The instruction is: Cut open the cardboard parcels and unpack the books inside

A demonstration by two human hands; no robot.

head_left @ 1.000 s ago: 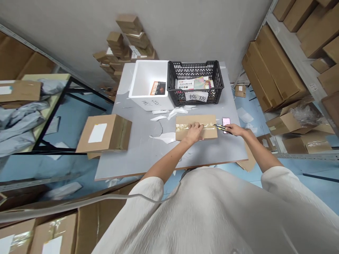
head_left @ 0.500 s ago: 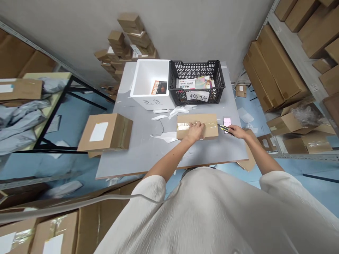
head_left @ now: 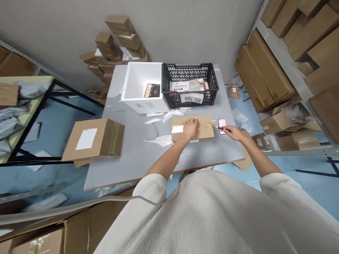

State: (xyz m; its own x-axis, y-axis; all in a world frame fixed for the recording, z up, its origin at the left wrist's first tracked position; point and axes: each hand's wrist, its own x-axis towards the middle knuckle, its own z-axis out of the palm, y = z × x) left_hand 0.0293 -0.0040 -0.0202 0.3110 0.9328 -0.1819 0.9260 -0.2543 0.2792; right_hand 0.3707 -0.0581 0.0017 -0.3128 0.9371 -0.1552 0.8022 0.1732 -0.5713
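A taped brown cardboard box (head_left: 205, 132) lies on the grey table in front of me. My left hand (head_left: 190, 128) rests on its top, fingers spread over the cardboard and clear tape. At the box's right end, my right hand (head_left: 233, 132) is closed around a utility knife (head_left: 222, 128), dark with some yellow, its tip pointing left at the taped edge. Whether the blade touches the tape, I cannot tell. A phone (head_left: 221, 122) with a lit pinkish screen lies partly behind the knife and right hand.
Behind the box stand a white foam bin (head_left: 129, 92) holding a book and a black plastic crate (head_left: 214, 92) with books. A larger carton (head_left: 82, 146) sits at the table's left edge. White scraps (head_left: 161, 140) litter the surface. Shelving with cartons (head_left: 265, 70) stands at right.
The camera view has shifted, so the table scene sits farther left. The knife has turned slightly, its tip still by the box's right end. My left hand stays on the box.
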